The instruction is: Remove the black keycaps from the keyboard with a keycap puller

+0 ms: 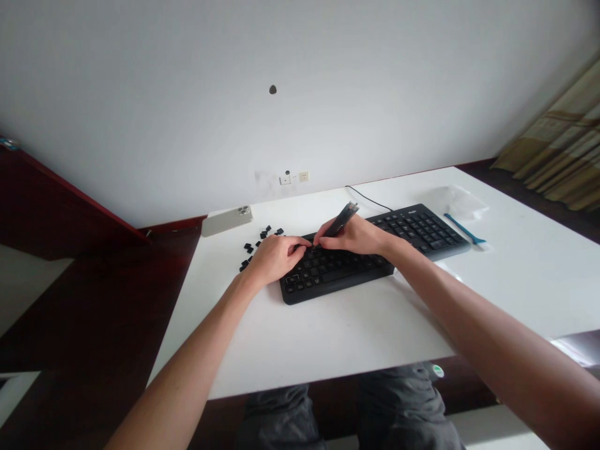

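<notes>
A black keyboard (337, 274) lies at a slant on the white table, with some key positions at its left end bare of caps. My right hand (354, 236) is closed around a dark pen-shaped tool (344, 219), whose thin tip points down among the upper left keys. Beside that tip, my left hand (276, 255) rests over the keyboard's left end. Its thumb and forefinger are bent together close to the tip; what they pinch, if anything, is hidden. Loose black keycaps (250, 248) lie scattered just left of the keyboard.
A phone (227, 220) lies at the table's back left corner. Right of the keyboard are a blue brush-like tool (464, 228) and a clear plastic bag (462, 201). The keyboard cable (370, 199) runs toward the wall. The table (328, 344) ends close to my legs.
</notes>
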The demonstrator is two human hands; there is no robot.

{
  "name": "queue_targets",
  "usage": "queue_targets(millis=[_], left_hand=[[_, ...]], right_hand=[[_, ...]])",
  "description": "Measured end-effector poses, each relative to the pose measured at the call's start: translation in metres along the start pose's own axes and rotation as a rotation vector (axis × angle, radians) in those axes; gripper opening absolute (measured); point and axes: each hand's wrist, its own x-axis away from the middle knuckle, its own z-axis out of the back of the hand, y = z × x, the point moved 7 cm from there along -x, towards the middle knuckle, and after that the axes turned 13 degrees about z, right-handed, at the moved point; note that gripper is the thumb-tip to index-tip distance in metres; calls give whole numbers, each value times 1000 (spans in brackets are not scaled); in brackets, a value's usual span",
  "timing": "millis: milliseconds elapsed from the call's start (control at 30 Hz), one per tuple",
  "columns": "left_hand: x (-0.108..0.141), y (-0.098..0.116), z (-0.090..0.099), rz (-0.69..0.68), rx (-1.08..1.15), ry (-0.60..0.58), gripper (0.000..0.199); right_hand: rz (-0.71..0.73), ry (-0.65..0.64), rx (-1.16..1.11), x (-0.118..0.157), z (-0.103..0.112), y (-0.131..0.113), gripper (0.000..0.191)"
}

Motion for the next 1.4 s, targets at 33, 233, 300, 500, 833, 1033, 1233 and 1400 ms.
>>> queue_targets(millis=[33,233,300,500,833,1033,1233,1400], left_hand=[[0,1,0,-1,0,-3,28],[-1,2,1,-9,-18,-1,30],[-1,2,1,-7,-25,-4,30],[1,4,2,-24,-35,8,30],[2,5,2,-24,-61,1,29],[2,4,1,-13,-76,-4,31],[2,3,0,-12,-70,-2,31],[2,3,0,-8,-69,2,31]], right_hand=[[7,-21,31,1,0,-3,20],[-27,-73,173,4,-5,-24,18],[-30,-91,199,4,-8,-30,21],[-25,-109,191,2,-12,-27,25],[-70,-68,54,3,-7,-6,25],[42,-52,167,-2,-13,-18,25],[12,137,153,-1,9,-21,25],[30,85,47,1,9,-10,23]])
